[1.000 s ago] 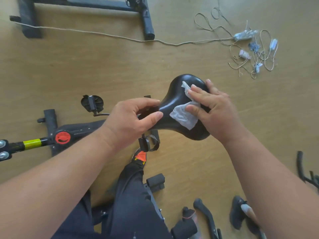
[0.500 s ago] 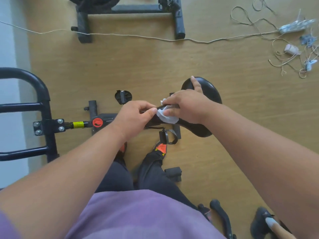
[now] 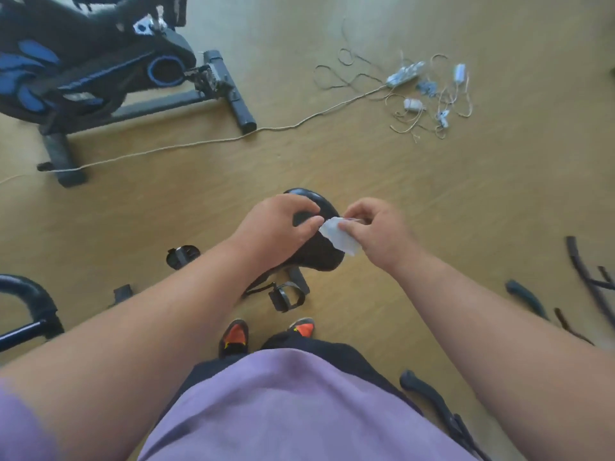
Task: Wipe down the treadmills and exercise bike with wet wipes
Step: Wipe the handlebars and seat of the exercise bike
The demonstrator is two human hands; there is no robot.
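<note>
Saddle-wiping underway: our left hand (image 3: 276,227) grips the glossy black bike saddle (image 3: 319,257) while our right hand (image 3: 372,231) pinches the crumpled white wet wipe (image 3: 337,239) above it. Next, we judge, press it down again.

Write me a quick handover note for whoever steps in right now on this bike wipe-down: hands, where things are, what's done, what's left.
Left hand: fingers curled over the black bike seat, steadying it.
Right hand: pinches the wet wipe, lifted at the seat's right edge, not pressed flat.
Seat wiping is under way; how clean it is cannot be judged.
Left: the rest of this bike, the blue and black exercise bike behind, and the treadmills, which aren't identifiable here.
</note>
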